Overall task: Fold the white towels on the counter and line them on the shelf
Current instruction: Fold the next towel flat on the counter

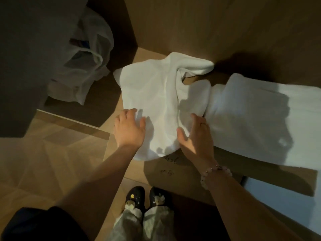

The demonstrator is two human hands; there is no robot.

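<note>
A thin bag (90, 54) on the left holds something dark. The rumpled towel (152, 94) lies on the cardboard (173, 173), left hand (129, 130) and right hand (197, 136) flat on it, fingers straight; folded towels (251, 112) touch its right side

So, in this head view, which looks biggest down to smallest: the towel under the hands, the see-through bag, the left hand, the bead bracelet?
1. towel under the hands
2. see-through bag, a close second; it lies farther off, so unsure
3. left hand
4. bead bracelet
</note>
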